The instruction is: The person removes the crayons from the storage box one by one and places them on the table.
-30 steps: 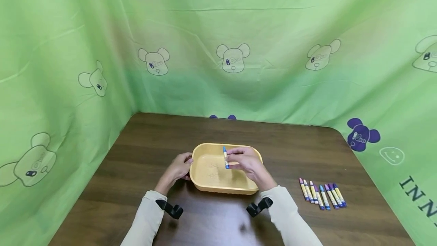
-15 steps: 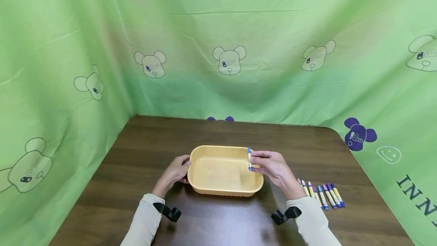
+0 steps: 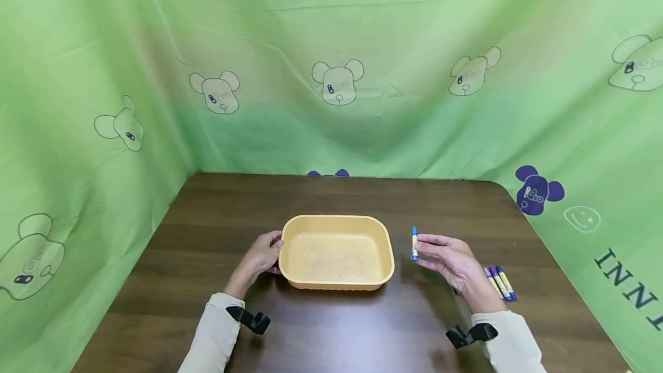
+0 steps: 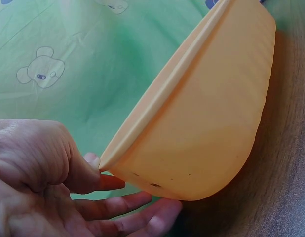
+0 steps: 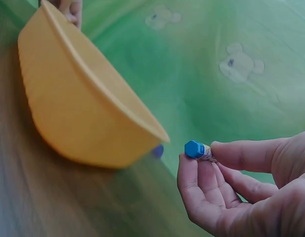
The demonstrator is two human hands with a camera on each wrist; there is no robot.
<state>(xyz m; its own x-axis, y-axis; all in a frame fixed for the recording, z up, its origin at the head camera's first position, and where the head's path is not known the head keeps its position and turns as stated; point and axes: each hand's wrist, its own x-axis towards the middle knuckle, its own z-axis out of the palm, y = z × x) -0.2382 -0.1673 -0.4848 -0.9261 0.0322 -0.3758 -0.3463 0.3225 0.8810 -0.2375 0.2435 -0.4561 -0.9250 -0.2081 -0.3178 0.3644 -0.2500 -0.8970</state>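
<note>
A shallow yellow plastic basin (image 3: pixel 336 281) stands on the brown table, and nothing shows inside it in the head view. My left hand (image 3: pixel 261 255) grips its left end, the thumb at the rim and the fingers against the outer wall (image 4: pixel 211 123). To the right of the basin, my right hand (image 3: pixel 453 261) pinches a blue crayon (image 3: pixel 414 243) upright between thumb and fingertips. The crayon has a blue tip and a pale wrapper; in the right wrist view its blue hexagonal end (image 5: pixel 194 149) faces the camera. Crayon and basin are apart.
Several purple and blue crayons (image 3: pixel 502 284) lie in a row on the table (image 3: pixel 248 194) at the right, partly hidden behind my right hand and forearm. A green curtain (image 3: pixel 279 131) with printed bear heads encloses the back and sides.
My right hand has carried the blue crayon from over the basin to the right, past the basin's right rim. The left hand keeps its grip on the basin.
</note>
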